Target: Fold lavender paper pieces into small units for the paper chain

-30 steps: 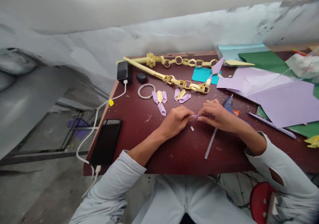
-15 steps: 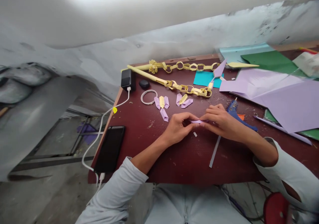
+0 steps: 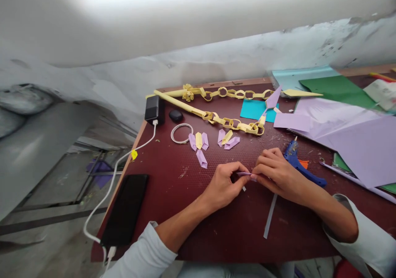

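Note:
A small purple paper piece (image 3: 243,173) is pinched between my two hands above the dark red table. My left hand (image 3: 226,184) grips its left end between thumb and forefinger. At its right end, my right hand (image 3: 276,172) closes its fingertips on the same piece. Beyond my left hand lie folded purple and yellow paper petals: one group (image 3: 199,142) has a purple petal (image 3: 202,159) below it, and another group (image 3: 228,139) sits to the right. A blue glue gun (image 3: 298,162) lies just past my right hand. A thin pale strip (image 3: 270,218) rests below that hand.
Yellow paper chains (image 3: 229,123) with rolled yellow sticks run along the back. Purple sheets (image 3: 368,146) and a green sheet (image 3: 340,89) cover the right side. A phone (image 3: 125,210), a white cable (image 3: 119,166), a power bank (image 3: 154,109) and a white ring (image 3: 182,133) are at left.
The camera view has tilted, so the table things sit lower in the picture. Both hands keep their pinch on the purple paper, with my right fingers slightly shifted along it.

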A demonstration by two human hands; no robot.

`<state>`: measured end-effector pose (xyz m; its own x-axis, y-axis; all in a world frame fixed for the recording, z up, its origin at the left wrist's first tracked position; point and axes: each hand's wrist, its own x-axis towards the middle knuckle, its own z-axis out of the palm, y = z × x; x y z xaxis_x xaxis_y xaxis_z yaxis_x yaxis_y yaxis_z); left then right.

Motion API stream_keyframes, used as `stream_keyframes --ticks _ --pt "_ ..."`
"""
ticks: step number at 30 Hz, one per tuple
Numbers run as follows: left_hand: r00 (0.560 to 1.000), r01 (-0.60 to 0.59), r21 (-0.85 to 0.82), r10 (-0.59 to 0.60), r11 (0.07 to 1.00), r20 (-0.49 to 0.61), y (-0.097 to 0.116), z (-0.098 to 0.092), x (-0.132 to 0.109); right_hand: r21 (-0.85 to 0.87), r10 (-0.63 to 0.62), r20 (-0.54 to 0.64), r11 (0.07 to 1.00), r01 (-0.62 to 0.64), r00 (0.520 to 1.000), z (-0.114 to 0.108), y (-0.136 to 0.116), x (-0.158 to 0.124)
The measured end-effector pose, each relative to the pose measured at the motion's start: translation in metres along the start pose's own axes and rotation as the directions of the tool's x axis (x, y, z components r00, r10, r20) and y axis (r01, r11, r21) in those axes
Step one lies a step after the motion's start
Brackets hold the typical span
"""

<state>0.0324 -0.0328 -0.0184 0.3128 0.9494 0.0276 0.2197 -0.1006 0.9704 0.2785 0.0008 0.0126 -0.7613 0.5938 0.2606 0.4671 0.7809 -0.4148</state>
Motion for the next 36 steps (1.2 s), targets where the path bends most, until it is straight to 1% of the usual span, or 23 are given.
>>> stream_keyframes --ticks 3,6,8,9,11,13,15,16,17,18,20,23,25,27,30,32,33,35,36 --pt "1.000 -0.016 0.018 0.016 1.000 -0.011 -0.002 0.004 0.002 0.004 0.000 0.036 1.000 0.000 0.999 0.001 0.000 -0.001" --pt "0.997 -0.049 -0.018 0.048 0.999 -0.060 -0.004 0.007 0.007 0.020 0.057 0.062 0.998 -0.058 0.996 0.003 0.001 -0.001" --pt "0.994 -0.074 -0.015 0.072 0.997 -0.083 -0.005 0.003 0.012 0.029 0.087 0.066 0.996 -0.089 0.994 0.006 0.002 -0.002" --pt "0.993 -0.088 -0.004 0.087 0.996 -0.080 -0.006 -0.003 0.014 0.035 0.098 0.066 0.994 -0.101 0.993 0.007 0.002 -0.002" --pt "0.994 -0.095 0.036 0.097 0.995 -0.058 -0.006 -0.023 0.019 0.045 0.116 0.064 0.992 -0.119 0.991 0.009 0.002 -0.003" --pt "0.997 -0.077 0.117 0.080 0.990 -0.020 -0.007 -0.053 0.022 0.050 0.127 0.063 0.990 -0.130 0.990 0.010 0.002 -0.004" --pt "0.990 -0.067 0.200 0.091 0.978 -0.111 -0.010 -0.086 0.024 0.046 0.126 0.057 0.991 -0.128 0.990 0.010 0.001 -0.004" --pt "0.986 -0.060 0.220 0.092 0.974 -0.136 -0.013 -0.100 0.025 0.044 0.124 0.054 0.991 -0.126 0.991 0.010 0.002 -0.004" --pt "0.986 -0.057 0.253 0.094 0.966 -0.134 -0.016 -0.111 0.025 0.042 0.122 0.048 0.991 -0.124 0.991 0.009 0.002 -0.004" --pt "0.987 -0.061 0.294 0.102 0.954 -0.127 -0.021 -0.120 0.026 0.043 0.121 0.041 0.991 -0.123 0.992 0.008 0.002 -0.004" --pt "0.988 -0.069 0.354 0.113 0.933 -0.105 -0.030 -0.128 0.027 0.042 0.121 0.027 0.992 -0.122 0.992 0.007 0.004 -0.004" --pt "0.993 -0.067 0.429 0.100 0.901 -0.054 -0.041 -0.129 0.029 0.018 0.115 0.011 0.993 -0.115 0.993 0.006 0.009 -0.003" --pt "0.989 -0.086 0.512 0.136 0.855 -0.060 -0.044 -0.130 0.031 -0.001 0.110 -0.011 0.994 -0.110 0.994 0.005 0.014 -0.002" --pt "0.972 -0.103 0.579 0.206 0.809 -0.115 -0.045 -0.132 0.033 -0.015 0.105 -0.059 0.994 -0.106 0.993 0.004 0.021 -0.002" --pt "0.932 -0.107 0.607 0.291 0.787 -0.214 -0.041 -0.129 0.037 -0.039 0.094 -0.141 0.994 -0.101 0.986 -0.001 0.032 -0.003" --pt "0.903 -0.136 0.622 0.354 0.771 -0.242 -0.037 -0.119 0.037 -0.052 0.085 -0.215 0.994 -0.098 0.973 -0.004 0.035 -0.003" --pt "0.895 -0.152 0.633 0.377 0.759 -0.238 -0.035 -0.111 0.037 -0.059 0.078 -0.267 0.994 -0.097 0.961 -0.005 0.033 -0.002" --pt "0.890 -0.185 0.665 0.411 0.724 -0.200 -0.032 -0.092 0.037 -0.090 0.044 -0.357 0.993 -0.081 0.933 -0.009 0.019 0.007" --pt "0.890 -0.208 0.689 0.426 0.695 -0.161 -0.032 -0.083 0.038 -0.120 0.009 -0.363 0.991 -0.056 0.932 -0.010 0.005 0.015"
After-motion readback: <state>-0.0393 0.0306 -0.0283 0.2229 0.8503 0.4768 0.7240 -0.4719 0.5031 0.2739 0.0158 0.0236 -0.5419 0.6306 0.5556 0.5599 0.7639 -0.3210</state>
